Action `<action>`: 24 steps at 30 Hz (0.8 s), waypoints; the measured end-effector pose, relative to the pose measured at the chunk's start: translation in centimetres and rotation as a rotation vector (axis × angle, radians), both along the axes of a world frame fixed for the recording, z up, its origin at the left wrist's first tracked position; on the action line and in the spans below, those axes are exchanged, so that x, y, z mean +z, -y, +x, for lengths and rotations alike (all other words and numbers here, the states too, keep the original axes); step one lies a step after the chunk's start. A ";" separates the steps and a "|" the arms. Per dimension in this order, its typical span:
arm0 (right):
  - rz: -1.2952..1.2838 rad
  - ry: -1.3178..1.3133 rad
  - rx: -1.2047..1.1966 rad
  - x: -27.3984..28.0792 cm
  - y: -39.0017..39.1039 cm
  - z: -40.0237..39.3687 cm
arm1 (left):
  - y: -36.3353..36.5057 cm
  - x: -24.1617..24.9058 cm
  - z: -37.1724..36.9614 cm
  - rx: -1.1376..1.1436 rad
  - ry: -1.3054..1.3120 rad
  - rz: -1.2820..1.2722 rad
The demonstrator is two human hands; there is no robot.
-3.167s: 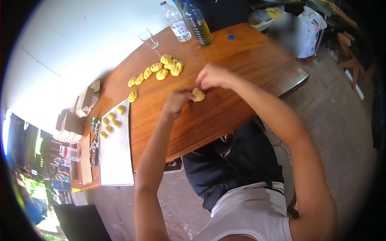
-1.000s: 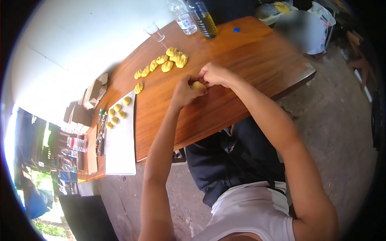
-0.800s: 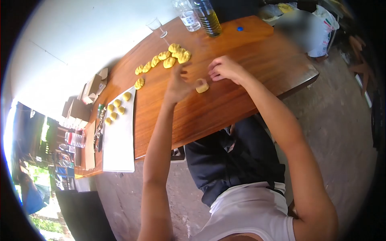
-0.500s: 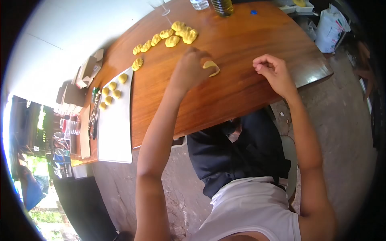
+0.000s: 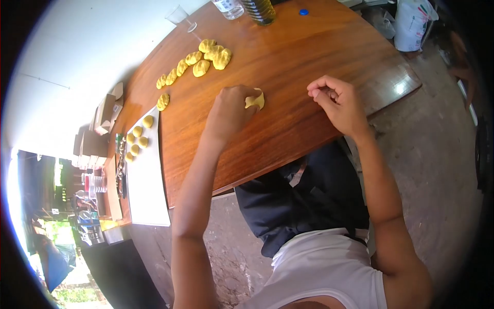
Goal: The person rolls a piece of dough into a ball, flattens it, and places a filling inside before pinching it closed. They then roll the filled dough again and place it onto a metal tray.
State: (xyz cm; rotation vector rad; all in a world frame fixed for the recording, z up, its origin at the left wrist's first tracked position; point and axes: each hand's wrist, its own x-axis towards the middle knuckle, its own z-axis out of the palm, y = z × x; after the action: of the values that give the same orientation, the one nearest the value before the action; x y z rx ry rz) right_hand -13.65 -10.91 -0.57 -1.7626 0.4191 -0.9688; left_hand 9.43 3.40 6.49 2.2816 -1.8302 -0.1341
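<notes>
A flattened piece of yellow dough lies on the wooden table, its edge pinched between the thumb and fingers of my left hand. To the right, my right hand hovers over the table near its front edge, thumb and curled fingertips pressed together. Whether anything small is between those fingertips cannot be seen. Beyond my left hand, several lumps of yellow dough form a row and a cluster. A single lump sits beside the white tray, which carries several small dough balls.
At the far edge of the wooden table stand a clear glass, a clear bottle and a bottle of yellowish liquid. A blue cap lies near them. Cardboard boxes line the left wall.
The view has shifted, so the table's contents appear farther left and lower. My left hand has drawn in around the flat dough, whose edge now looks folded. My right hand stays pinched.
</notes>
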 end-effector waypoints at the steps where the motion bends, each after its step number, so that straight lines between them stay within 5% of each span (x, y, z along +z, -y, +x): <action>1: -0.031 0.017 -0.011 0.0 -0.1 0.0 | 0.3 0.5 0.7 -0.004 0.005 0.001; 3: -0.061 0.034 -0.021 0.2 -0.5 -0.1 | 0.7 2.5 2.0 -0.052 -0.336 0.169; 6: -0.112 0.094 -0.031 0.5 -0.7 -0.2 | 1.1 3.5 0.4 -0.142 -0.229 -0.039; 15: -0.099 0.093 -0.008 0.7 -0.7 -0.8 | 3.9 3.1 0.6 -0.269 -0.142 0.233; 18: -0.083 0.082 0.033 0.8 -0.6 -1.0 | 4.5 5.0 -0.8 -0.262 -0.138 -0.038; 22: -0.097 0.111 0.032 0.8 -0.6 -0.8 | 5.0 3.3 -2.2 -0.279 -0.168 0.206; 24: -0.073 0.108 0.018 0.9 -0.6 -0.9 | 4.5 3.3 -1.2 -0.295 -0.193 0.126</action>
State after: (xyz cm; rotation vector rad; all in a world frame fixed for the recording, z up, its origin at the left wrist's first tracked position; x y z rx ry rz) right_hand -14.60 -10.34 0.31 -1.7665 0.3018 -1.0727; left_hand 8.28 -1.06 9.79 1.9764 -2.0915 -0.5102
